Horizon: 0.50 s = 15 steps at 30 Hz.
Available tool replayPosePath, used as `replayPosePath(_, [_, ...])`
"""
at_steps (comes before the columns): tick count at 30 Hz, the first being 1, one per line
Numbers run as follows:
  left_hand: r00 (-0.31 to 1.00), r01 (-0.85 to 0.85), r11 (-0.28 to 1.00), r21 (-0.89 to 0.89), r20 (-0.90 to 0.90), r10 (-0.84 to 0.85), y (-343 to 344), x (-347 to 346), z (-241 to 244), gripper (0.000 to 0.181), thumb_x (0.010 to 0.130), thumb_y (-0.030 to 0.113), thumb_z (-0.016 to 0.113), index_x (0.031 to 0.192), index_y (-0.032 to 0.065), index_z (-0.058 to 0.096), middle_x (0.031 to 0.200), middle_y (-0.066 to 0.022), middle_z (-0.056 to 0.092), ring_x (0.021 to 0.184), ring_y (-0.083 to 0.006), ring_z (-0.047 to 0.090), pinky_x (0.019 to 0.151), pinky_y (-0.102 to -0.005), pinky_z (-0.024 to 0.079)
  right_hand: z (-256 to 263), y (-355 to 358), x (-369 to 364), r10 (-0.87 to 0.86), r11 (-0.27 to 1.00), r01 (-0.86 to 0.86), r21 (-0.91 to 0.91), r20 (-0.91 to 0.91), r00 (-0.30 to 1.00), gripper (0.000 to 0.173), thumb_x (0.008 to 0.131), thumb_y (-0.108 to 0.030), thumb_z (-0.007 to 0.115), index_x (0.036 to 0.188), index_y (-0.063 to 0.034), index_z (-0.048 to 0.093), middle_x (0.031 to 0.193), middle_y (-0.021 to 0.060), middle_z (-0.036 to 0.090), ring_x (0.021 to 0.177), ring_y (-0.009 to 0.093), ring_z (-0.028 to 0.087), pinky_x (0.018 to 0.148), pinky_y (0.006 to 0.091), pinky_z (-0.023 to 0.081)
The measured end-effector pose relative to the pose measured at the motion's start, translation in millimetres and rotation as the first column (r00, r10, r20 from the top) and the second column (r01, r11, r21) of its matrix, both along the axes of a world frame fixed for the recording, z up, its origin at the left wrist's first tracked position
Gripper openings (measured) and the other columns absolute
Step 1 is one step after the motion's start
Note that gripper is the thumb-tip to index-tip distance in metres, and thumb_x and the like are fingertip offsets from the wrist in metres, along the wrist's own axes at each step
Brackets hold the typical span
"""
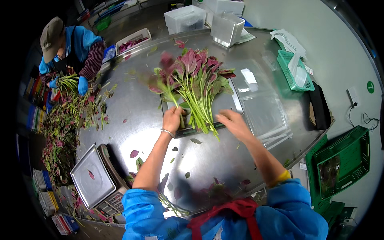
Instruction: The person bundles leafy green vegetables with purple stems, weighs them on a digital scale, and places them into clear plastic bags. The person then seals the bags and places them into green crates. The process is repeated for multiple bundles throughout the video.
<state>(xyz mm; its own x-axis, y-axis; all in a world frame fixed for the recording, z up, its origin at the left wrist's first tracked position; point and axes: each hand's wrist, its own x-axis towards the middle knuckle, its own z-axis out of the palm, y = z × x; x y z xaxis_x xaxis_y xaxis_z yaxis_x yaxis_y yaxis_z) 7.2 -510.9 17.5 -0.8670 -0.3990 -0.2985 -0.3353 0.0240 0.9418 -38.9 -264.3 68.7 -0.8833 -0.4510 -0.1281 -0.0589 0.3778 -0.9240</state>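
A large bunch of red amaranth point(196, 81), with purple and green leaves and pale green stems, lies over the metal pan of a scale point(222, 103). My left hand point(173, 119), with a bracelet at the wrist, grips a smaller sprig of amaranth point(169, 91) by its stems at the bunch's left side. The leafy top of this sprig is blurred. To the right of the stems, my right hand point(231, 121) is apart from them, holding nothing, its fingers blurred and partly spread. Right of the scale lie flat clear plastic bags point(265, 115) with white labels point(249, 76) above them.
A second scale point(94, 177) stands at lower left. Loose amaranth point(60, 144) is heaped along the left side, where a co-worker in blue gloves point(83, 86) holds stems. A green basket point(295, 72), a clear plastic container point(227, 30) and green crates point(342, 162) stand around the edges.
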Motion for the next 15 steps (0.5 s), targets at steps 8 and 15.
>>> replayPosePath(8, [0.98, -0.173, 0.799, 0.575, 0.02, 0.199, 23, -44, -7, 0.025, 0.09, 0.016, 0.041, 0.105, 0.0005, 0.053, 0.095, -0.012, 0.059, 0.083, -0.0242, 0.057, 0.074, -0.0364, 0.048, -14, -119, -41, -0.095, 0.917, 0.273, -0.29, 0.508, 0.856, 0.037, 0.072, -0.018, 0.074, 0.088, 0.0108, 0.057, 0.08, 0.0153, 0.061, 0.066, 0.022, 0.058, 0.057, 0.0359, 0.048])
replayPosePath(15, [0.922, -0.158, 0.69, 0.706, -0.145, 0.36, 86, -24, 53, 0.029, 0.095, 0.02, 0.036, 0.111, -0.0007, 0.047, 0.106, -0.0106, 0.054, 0.092, -0.0199, 0.053, 0.079, -0.0323, 0.044, 27, -104, -23, -0.142, 0.88, 0.279, -0.384, 0.347, 0.927, 0.031, 0.075, -0.011, 0.066, 0.097, 0.0082, 0.055, 0.089, 0.0145, 0.061, 0.078, 0.02, 0.057, 0.069, 0.034, 0.047])
